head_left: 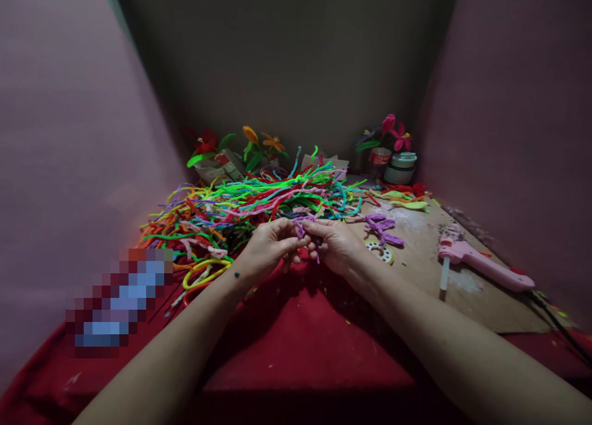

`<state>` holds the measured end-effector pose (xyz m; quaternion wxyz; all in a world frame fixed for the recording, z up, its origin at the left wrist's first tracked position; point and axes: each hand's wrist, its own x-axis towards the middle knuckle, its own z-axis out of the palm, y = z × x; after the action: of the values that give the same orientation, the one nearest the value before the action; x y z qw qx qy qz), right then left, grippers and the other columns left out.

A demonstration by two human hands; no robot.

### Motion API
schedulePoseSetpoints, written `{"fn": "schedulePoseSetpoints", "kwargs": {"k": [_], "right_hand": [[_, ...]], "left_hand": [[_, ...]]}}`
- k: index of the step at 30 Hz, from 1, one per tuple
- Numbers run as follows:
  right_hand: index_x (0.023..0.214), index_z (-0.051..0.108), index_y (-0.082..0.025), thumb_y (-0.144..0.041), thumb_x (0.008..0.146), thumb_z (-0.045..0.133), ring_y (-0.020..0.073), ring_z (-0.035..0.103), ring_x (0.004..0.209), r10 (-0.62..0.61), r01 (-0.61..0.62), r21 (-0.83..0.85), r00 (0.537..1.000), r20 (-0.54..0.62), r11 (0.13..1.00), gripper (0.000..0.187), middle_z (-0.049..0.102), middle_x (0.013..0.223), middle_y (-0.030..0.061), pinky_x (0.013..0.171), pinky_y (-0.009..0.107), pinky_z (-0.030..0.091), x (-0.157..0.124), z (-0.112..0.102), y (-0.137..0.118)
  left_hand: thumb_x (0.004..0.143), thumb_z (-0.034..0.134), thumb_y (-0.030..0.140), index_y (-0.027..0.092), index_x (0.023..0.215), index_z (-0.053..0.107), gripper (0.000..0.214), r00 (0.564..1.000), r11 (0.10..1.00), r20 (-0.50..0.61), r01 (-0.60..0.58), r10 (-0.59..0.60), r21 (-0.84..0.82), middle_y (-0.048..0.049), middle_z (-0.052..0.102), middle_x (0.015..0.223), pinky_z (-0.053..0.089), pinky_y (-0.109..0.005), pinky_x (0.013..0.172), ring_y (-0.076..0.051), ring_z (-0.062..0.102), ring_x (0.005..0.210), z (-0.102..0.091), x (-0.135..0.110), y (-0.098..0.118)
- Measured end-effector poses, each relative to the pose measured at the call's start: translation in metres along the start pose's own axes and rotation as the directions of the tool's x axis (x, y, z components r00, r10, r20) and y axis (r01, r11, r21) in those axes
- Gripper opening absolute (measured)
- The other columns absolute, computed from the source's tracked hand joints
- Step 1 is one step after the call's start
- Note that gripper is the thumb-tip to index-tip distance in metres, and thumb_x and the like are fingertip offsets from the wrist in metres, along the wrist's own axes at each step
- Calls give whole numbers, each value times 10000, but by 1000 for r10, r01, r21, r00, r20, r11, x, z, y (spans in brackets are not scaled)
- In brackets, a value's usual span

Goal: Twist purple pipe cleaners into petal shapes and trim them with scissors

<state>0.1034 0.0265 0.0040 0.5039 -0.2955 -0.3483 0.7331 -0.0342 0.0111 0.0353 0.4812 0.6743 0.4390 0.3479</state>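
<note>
Between my hands, over the front of the red cloth, is a purple pipe cleaner (300, 226) bent into a small looped shape. My left hand (272, 243) pinches its left side with thumb and fingers. On the other side my right hand (333, 243) grips it too, and a thin purple end hangs below those fingers. More purple pipe-cleaner pieces (383, 229), twisted into petal-like loops, lie on the cardboard just right of my right hand. Close to that wrist sits a white ring-shaped spool (380, 252) with holes.
A big heap of coloured pipe cleaners (277, 193) spreads behind my hands and leftward. On the cardboard (481, 308) at right rests a pink glue gun (485, 264) with its cord. Pipe-cleaner flowers (395, 132) and a lidded jar (401, 168) stand at the back. A pixelated patch covers something at left.
</note>
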Motion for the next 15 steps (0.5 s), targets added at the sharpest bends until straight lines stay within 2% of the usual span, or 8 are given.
{"fn": "schedulePoseSetpoints", "kwargs": {"k": [3, 9, 11, 13, 15], "right_hand": [[647, 590, -110, -179, 697, 626, 73, 484, 366, -36, 36, -6, 999, -30, 999, 93, 576, 507, 6, 343, 171, 399, 0, 0, 0], [618, 563, -116, -175, 688, 615, 86, 494, 382, -30, 32, 25, 997, -72, 999, 105, 557, 468, 11, 342, 173, 395, -2, 7, 1], [621, 561, -120, -186, 670, 630, 80, 478, 376, -40, 41, 11, 996, -77, 999, 107, 541, 459, -5, 339, 174, 391, -2, 7, 4], [632, 565, -120, -189, 643, 655, 71, 463, 373, -70, 67, -32, 992, -105, 997, 114, 547, 477, -12, 337, 174, 386, -2, 6, 7], [620, 564, -117, -184, 618, 677, 62, 452, 368, -87, 79, -63, 985, -146, 995, 131, 543, 482, -17, 325, 165, 366, -1, 4, 9]], "left_hand": [[717, 586, 296, 128, 697, 508, 186, 999, 999, 40, 23, -24, 35, 45, 510, 530, 340, -175, 386, -58, 445, 406, 0, -1, 1], [719, 586, 325, 138, 703, 524, 198, 962, 986, 234, 110, -137, 125, 46, 488, 479, 324, -180, 386, -63, 423, 370, -14, 3, -5], [747, 539, 317, 138, 770, 557, 182, 959, 972, 255, 70, -128, 222, 39, 506, 496, 340, -186, 402, -73, 433, 381, -14, 3, -8], [771, 487, 273, 147, 805, 587, 164, 980, 904, 197, -62, -24, 423, 13, 569, 579, 387, -197, 474, -96, 498, 471, -10, 2, -11], [772, 448, 200, 159, 830, 601, 169, 986, 701, 113, -166, 121, 693, -25, 629, 720, 413, -218, 567, -130, 559, 603, -3, 0, -13]]}}
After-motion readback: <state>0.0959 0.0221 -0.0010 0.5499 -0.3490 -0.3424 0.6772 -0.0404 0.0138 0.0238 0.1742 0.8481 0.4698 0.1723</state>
